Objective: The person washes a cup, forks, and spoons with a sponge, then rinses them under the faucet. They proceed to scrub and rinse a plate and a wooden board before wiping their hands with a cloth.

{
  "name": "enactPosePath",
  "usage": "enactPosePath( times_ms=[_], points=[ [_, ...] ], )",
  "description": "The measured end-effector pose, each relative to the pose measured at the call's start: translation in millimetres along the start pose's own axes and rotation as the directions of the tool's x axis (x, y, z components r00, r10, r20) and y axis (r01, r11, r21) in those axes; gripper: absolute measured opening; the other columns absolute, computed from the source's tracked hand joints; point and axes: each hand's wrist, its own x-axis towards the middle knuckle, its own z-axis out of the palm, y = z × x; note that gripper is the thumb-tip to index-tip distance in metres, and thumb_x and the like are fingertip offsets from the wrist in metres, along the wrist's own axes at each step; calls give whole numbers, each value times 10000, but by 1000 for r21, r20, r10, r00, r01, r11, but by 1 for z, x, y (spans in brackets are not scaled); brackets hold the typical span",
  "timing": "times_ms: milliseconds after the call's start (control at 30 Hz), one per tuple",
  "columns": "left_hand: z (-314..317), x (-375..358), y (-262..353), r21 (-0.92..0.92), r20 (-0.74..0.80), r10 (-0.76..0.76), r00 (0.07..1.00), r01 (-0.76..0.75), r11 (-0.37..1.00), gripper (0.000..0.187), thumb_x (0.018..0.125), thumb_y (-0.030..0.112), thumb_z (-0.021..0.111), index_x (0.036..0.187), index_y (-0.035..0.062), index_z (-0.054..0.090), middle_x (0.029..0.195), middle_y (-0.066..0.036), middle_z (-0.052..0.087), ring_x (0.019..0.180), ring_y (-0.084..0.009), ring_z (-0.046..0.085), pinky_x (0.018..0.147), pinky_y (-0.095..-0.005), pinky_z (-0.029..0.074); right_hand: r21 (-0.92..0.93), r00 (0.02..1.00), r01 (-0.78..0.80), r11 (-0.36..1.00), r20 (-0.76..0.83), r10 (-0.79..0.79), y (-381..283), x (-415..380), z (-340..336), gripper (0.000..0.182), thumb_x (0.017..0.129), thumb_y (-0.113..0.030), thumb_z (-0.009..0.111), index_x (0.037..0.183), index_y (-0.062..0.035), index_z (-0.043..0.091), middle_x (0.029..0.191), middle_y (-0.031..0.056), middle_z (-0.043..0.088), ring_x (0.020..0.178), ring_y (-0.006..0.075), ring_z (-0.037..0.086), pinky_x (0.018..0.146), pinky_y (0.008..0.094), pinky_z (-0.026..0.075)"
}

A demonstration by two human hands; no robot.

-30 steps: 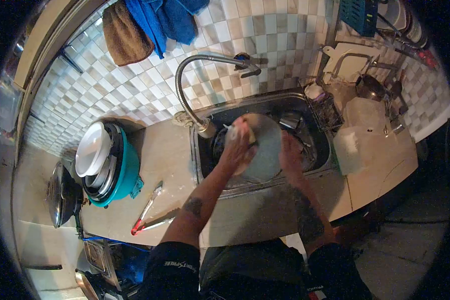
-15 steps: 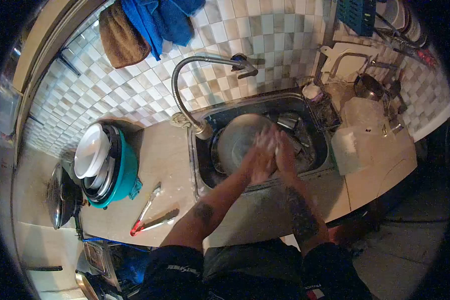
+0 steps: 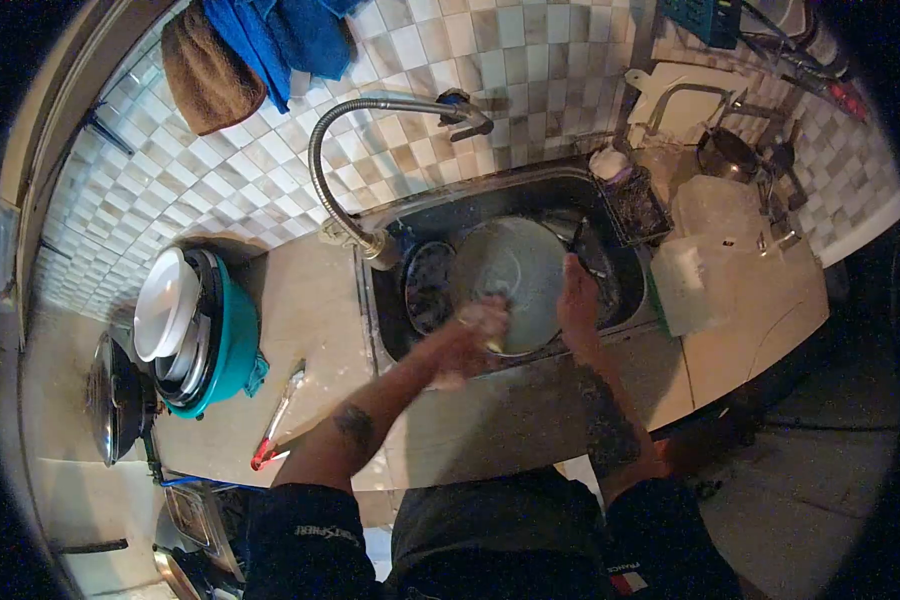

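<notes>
A large, round, greyish bowl (image 3: 525,270) is in the sink, with a pale ring of light or suds near its middle. My right hand (image 3: 578,300) is closed at the bowl's right rim, fingers pointing away from me. Over the bowl's near left edge, my left hand (image 3: 478,328) is curled and smeared by motion. A small yellowish bit shows beneath its fingers, too blurred to name. Left of the bowl, a dark round dish (image 3: 431,288) lies in the sink (image 3: 378,335). Other dark and metal items sit partly hidden behind the right hand.
A flexible faucet (image 3: 315,160) arches over the sink's left side. On the left counter stand a teal basin (image 3: 235,340) of stacked dishes and red-tipped tongs (image 3: 278,415). At right are a wire caddy (image 3: 635,210), a translucent container (image 3: 685,285) and a dark pot (image 3: 727,153).
My hands were pressed together over the bowl; now they are apart, the left nearer me and leftward, the right at the rim. The bowl has shifted right, uncovering more of the dark dish.
</notes>
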Motion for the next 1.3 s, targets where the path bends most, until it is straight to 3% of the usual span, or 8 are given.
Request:
enactPosePath(
  times_ms=[133,300,367,467,767,1067,1233,1300],
  points=[
    [-26,19,-5,32,-634,-114,764,173,984,799,784,287,646,1391,-62,261,1456,-296,260,1382,-424,222,1121,-508,217,-131,979,194,972,-34,-200,4,-12,23,609,990,-474,377,1204,66,560,1191,216,597,1123,310,558,978,375,404],
    [20,-12,-2,-107,-267,226,937,-262,959,786,798,310,606,1377,-103,274,1463,-292,256,1378,-430,223,1134,-504,173,-45,996,56,997,-61,-58,-30,-10,12,479,1011,-376,365,1165,31,564,1108,217,612,1025,351,578,945,401,418],
    [26,-15,-17,407,-40,-64,997,74,910,700,843,281,532,1379,-96,288,1475,-293,233,1381,-436,206,1146,-505,142,-83,979,201,976,-17,-203,-9,0,3,530,1006,-415,369,1195,41,565,1157,195,608,1081,311,566,959,374,408],
    [-27,6,-12,44,-581,-122,805,180,983,746,851,294,542,1415,-76,223,1488,-275,214,1395,-435,187,1133,-527,160,11,993,102,995,61,-102,-27,-16,16,528,1014,-407,344,1205,37,556,1147,200,610,1071,328,561,990,381,396],
    [66,-20,-16,176,-147,272,951,-245,953,632,857,297,529,1418,79,336,1521,-230,181,1431,-408,97,1131,-574,126,-16,990,-32,999,-140,30,12,-11,9,460,1000,-317,354,1260,25,520,1162,209,616,1023,376,587,931,444,425],
    [-10,10,26,179,-386,81,919,-12,984,673,862,310,545,1455,129,282,1503,-306,141,1403,-442,168,1136,-545,142,-221,999,47,974,1,-48,1,-30,54,454,979,-340,428,1219,25,549,1199,214,584,1013,368,583,890,461,429],
    [30,-70,-2,48,-120,264,957,-260,964,686,840,279,547,1441,73,288,1519,-260,152,1390,-447,196,1127,-565,151,473,754,-610,635,102,649,-102,-27,13,617,975,-509,394,1257,24,528,1240,155,558,1145,265,518,983,373,382],
    [49,-59,-47,341,-345,151,926,-27,940,675,850,283,535,1437,59,289,1519,-245,168,1392,-434,201,1116,-590,154,48,976,-119,992,-179,126,-35,-46,35,591,963,-500,437,1156,34,599,1111,122,616,1044,228,547,943,361,407]
  ],
)
